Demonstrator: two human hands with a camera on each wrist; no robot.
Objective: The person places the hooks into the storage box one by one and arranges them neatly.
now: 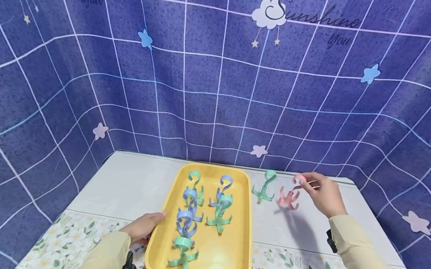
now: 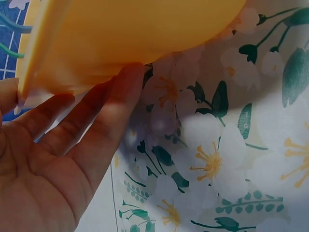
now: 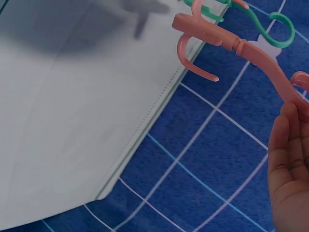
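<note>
My right hand (image 1: pixel 326 195) pinches the curled top of a pink multi-prong hook hanger (image 1: pixel 288 199) to the right of the tray. The hanger's prongs point down, with a shadow on the table below; the right wrist view shows its shaft (image 3: pixel 263 60) running down to the fingertips. At the left side of the yellow tray (image 1: pixel 231 259), my left hand (image 1: pixel 145 227) grips the edge, thumb by the rim and fingers (image 2: pixel 128 89) under the wall. Inside the tray lie several similar hangers, some green (image 1: pixel 183 260), some bluish purple (image 1: pixel 185 221).
A green hook hanger (image 1: pixel 263 192) stands between the tray and the pink one. The white table (image 1: pixel 115 185) has a floral-patterned front strip (image 1: pixel 74 236). Behind and at both sides hangs a blue grid-patterned curtain (image 1: pixel 202 71).
</note>
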